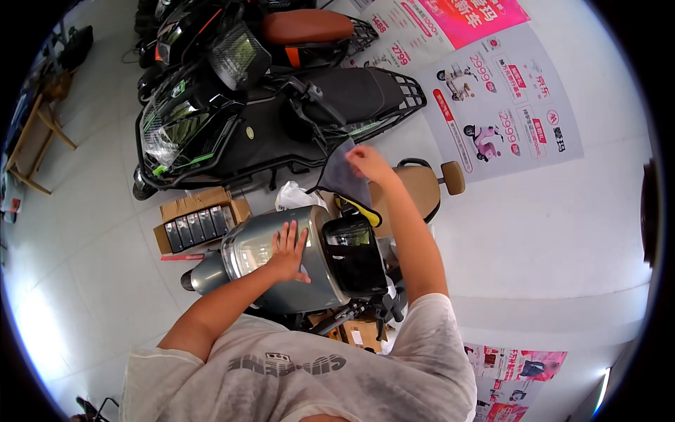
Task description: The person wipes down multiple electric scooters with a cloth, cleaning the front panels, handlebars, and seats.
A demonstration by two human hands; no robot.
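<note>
My left hand [287, 254] lies with its fingers spread on the glossy grey front panel [256, 281] of a scooter. A small pale patch shows at its thumb, too small to name. My right hand [369, 164] is closed on the upper edge of a grey cloth [344, 179]. The cloth hangs down with a dark border and a yellow underside, close above the scooter's tan seat [408, 193]. Beside the grey panel is a dark, shiny windscreen-like part [353, 254]. The handlebar is partly hidden at my chest.
A black scooter [281, 119] with guard bars stands beyond, and another with a brown seat [307, 27] behind it. On the floor is an open cardboard box [193, 205] holding several small boxes. Posters [506, 105] cover the wall at right. A wooden chair [39, 144] stands far left.
</note>
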